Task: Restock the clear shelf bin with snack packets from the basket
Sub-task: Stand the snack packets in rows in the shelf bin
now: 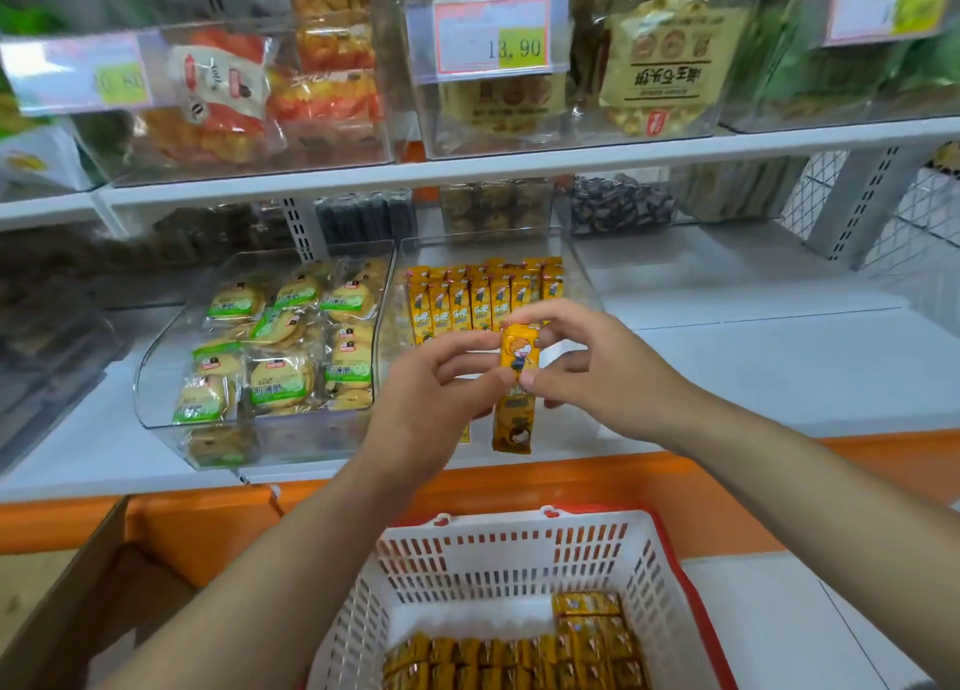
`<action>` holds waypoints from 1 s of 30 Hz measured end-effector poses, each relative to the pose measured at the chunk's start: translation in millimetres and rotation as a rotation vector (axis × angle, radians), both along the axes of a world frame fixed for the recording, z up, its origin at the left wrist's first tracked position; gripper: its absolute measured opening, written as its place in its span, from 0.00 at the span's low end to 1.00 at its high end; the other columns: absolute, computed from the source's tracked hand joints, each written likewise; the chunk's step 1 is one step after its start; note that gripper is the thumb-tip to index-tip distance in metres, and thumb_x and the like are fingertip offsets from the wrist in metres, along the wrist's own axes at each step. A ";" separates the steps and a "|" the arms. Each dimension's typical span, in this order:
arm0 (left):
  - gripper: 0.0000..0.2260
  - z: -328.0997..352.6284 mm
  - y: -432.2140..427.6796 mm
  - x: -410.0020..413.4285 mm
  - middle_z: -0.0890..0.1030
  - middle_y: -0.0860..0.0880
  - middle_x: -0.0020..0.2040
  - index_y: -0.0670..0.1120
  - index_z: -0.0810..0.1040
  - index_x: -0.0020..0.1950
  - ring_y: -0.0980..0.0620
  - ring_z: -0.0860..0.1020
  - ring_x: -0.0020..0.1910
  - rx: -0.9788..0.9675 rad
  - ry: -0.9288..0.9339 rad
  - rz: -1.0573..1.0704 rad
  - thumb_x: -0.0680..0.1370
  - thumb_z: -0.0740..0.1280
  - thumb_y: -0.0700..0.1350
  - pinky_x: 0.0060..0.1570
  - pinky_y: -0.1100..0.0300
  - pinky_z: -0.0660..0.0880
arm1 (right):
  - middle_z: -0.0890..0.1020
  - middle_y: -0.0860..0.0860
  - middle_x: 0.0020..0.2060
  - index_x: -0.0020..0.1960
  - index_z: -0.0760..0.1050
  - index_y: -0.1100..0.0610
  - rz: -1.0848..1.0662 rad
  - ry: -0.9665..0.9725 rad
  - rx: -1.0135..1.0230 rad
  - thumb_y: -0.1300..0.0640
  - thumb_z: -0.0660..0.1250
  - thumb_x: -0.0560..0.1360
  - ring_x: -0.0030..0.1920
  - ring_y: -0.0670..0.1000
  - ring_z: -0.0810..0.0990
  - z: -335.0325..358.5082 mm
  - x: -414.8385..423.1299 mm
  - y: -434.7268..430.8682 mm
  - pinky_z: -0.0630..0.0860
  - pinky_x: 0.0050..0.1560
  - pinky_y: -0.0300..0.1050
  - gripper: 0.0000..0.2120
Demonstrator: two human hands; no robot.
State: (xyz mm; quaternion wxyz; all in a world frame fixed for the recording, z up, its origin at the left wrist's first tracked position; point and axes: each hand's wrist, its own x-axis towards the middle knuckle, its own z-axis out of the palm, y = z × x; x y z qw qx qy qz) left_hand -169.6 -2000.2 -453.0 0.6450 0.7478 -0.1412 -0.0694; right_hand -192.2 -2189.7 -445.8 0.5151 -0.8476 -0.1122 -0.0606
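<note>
Both hands at the bin (pixel 583 287), mid shelf. Left hand (pixel 441 377) and right hand (pixel 587 372) pinch one yellow packet (pixel 519 351) between fingertips. It is upright, above the bin's near half and just short of the standing row (pixel 478 300) at the far end. A lone packet (pixel 514 424) stands near the front wall, under the hands.

Risks, as I judge them:
- The grip is light, so the packet could slip and land flat.
- A nudge while setting it down could tip the row, domino fashion.
- A wrist coming down could knock over the lone packet.

Around: the basket (pixel 519 549) sits near and below, with more packets (pixel 519 658) in its bottom. The cookie bin (pixel 156 377) touches the bin's left side. A carton (pixel 78 585) is near left. The upper shelf (pixel 519 162) overhangs the far end and crowds the reach there.
</note>
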 end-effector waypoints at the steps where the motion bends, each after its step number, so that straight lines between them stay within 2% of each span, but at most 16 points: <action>1: 0.11 3.1 -3.9 6.6 0.88 0.52 0.48 0.54 0.81 0.57 0.54 0.86 0.48 0.033 -0.022 -0.031 0.77 0.73 0.41 0.47 0.59 0.83 | 0.77 0.47 0.49 0.62 0.74 0.44 -0.034 -0.028 0.004 0.58 0.74 0.74 0.38 0.52 0.85 -0.1 2.6 -4.8 0.83 0.46 0.53 0.20; 2: 0.09 5.6 -8.3 15.5 0.88 0.51 0.46 0.54 0.81 0.55 0.55 0.85 0.47 0.062 -0.050 -0.058 0.78 0.73 0.42 0.45 0.62 0.83 | 0.77 0.45 0.49 0.60 0.74 0.44 -0.078 -0.064 -0.001 0.59 0.74 0.73 0.37 0.51 0.85 -0.9 6.0 -10.1 0.82 0.45 0.52 0.20; 5: 0.04 4.2 -23.8 56.3 0.84 0.41 0.40 0.49 0.81 0.54 0.52 0.84 0.42 0.183 -0.152 -0.023 0.79 0.71 0.44 0.41 0.68 0.78 | 0.79 0.43 0.48 0.52 0.73 0.44 -0.230 -0.138 -0.035 0.61 0.75 0.69 0.35 0.53 0.83 -3.9 21.2 -30.3 0.79 0.43 0.52 0.18; 6: 0.04 -0.1 -29.9 74.2 0.82 0.41 0.36 0.48 0.81 0.54 0.52 0.82 0.40 0.239 -0.178 0.010 0.80 0.71 0.45 0.40 0.66 0.77 | 0.79 0.44 0.47 0.50 0.73 0.45 -0.267 -0.148 -0.043 0.62 0.75 0.68 0.35 0.53 0.82 -4.4 28.8 -38.2 0.79 0.43 0.53 0.18; 7: 0.05 -5.2 -36.3 92.9 0.80 0.47 0.34 0.47 0.81 0.55 0.53 0.80 0.39 0.309 -0.206 0.043 0.80 0.70 0.45 0.40 0.63 0.76 | 0.80 0.44 0.45 0.49 0.73 0.45 -0.290 -0.153 -0.052 0.62 0.76 0.67 0.37 0.52 0.83 -4.8 38.0 -46.2 0.80 0.44 0.53 0.19; 9: 0.09 -16.1 -49.1 130.8 0.81 0.53 0.40 0.47 0.80 0.58 0.51 0.80 0.43 0.493 -0.290 0.085 0.79 0.69 0.46 0.44 0.59 0.77 | 0.81 0.44 0.42 0.47 0.74 0.46 -0.315 -0.159 -0.110 0.62 0.78 0.65 0.40 0.49 0.82 -5.5 60.0 -60.7 0.81 0.45 0.53 0.19; 12: 0.17 -32.7 -67.6 180.4 0.83 0.49 0.57 0.49 0.77 0.67 0.45 0.80 0.57 0.787 -0.443 0.048 0.78 0.70 0.49 0.59 0.52 0.77 | 0.83 0.45 0.41 0.43 0.74 0.45 -0.345 -0.198 -0.257 0.62 0.81 0.63 0.42 0.48 0.82 -6.8 101.0 -77.0 0.80 0.46 0.46 0.20; 14: 0.22 -43.3 -78.7 206.3 0.80 0.46 0.65 0.52 0.75 0.71 0.43 0.76 0.64 0.928 -0.567 0.069 0.77 0.71 0.53 0.62 0.50 0.75 | 0.83 0.48 0.41 0.45 0.76 0.46 -0.333 -0.195 -0.293 0.63 0.81 0.63 0.43 0.51 0.83 -10.0 130.2 -83.0 0.80 0.48 0.48 0.20; 17: 0.21 -55.7 -89.9 233.9 0.76 0.48 0.69 0.56 0.77 0.68 0.44 0.70 0.69 0.935 -0.703 0.100 0.75 0.73 0.57 0.68 0.52 0.68 | 0.83 0.49 0.42 0.52 0.78 0.51 -0.293 -0.190 -0.456 0.61 0.80 0.65 0.44 0.52 0.83 -14.2 168.1 -83.1 0.79 0.50 0.48 0.19; 19: 0.19 -62.8 -89.8 244.7 0.75 0.49 0.67 0.59 0.79 0.65 0.44 0.69 0.69 0.946 -0.732 0.107 0.74 0.74 0.57 0.66 0.53 0.68 | 0.81 0.47 0.42 0.51 0.77 0.50 -0.265 -0.209 -0.560 0.60 0.80 0.66 0.45 0.51 0.81 -13.3 186.7 -79.9 0.77 0.48 0.45 0.19; 22: 0.17 -73.8 -82.2 254.4 0.75 0.50 0.65 0.59 0.81 0.62 0.45 0.71 0.66 0.930 -0.758 0.132 0.74 0.74 0.55 0.61 0.53 0.70 | 0.81 0.52 0.46 0.51 0.77 0.52 -0.216 -0.218 -0.673 0.60 0.80 0.65 0.45 0.52 0.78 -9.5 207.8 -76.7 0.76 0.47 0.45 0.19; 25: 0.15 -80.3 -80.2 256.2 0.76 0.50 0.64 0.58 0.83 0.60 0.47 0.71 0.65 0.832 -0.740 0.183 0.74 0.75 0.53 0.58 0.56 0.70 | 0.79 0.50 0.48 0.54 0.77 0.51 -0.239 -0.123 -0.775 0.58 0.81 0.65 0.48 0.52 0.78 -5.6 222.5 -75.3 0.77 0.49 0.46 0.21; 28: 0.15 -82.9 -82.5 254.5 0.77 0.50 0.64 0.57 0.84 0.60 0.46 0.71 0.64 0.778 -0.689 0.197 0.74 0.76 0.51 0.59 0.57 0.71 | 0.80 0.49 0.46 0.50 0.75 0.48 -0.215 -0.061 -0.797 0.58 0.82 0.63 0.45 0.50 0.78 -5.6 234.1 -70.6 0.74 0.40 0.42 0.21; 30: 0.15 -83.5 -82.5 253.4 0.77 0.50 0.64 0.56 0.84 0.61 0.45 0.71 0.64 0.761 -0.667 0.196 0.74 0.76 0.51 0.59 0.56 0.72 | 0.79 0.49 0.45 0.49 0.74 0.48 -0.211 -0.038 -0.864 0.57 0.82 0.64 0.45 0.51 0.78 -6.9 241.6 -64.9 0.74 0.39 0.43 0.21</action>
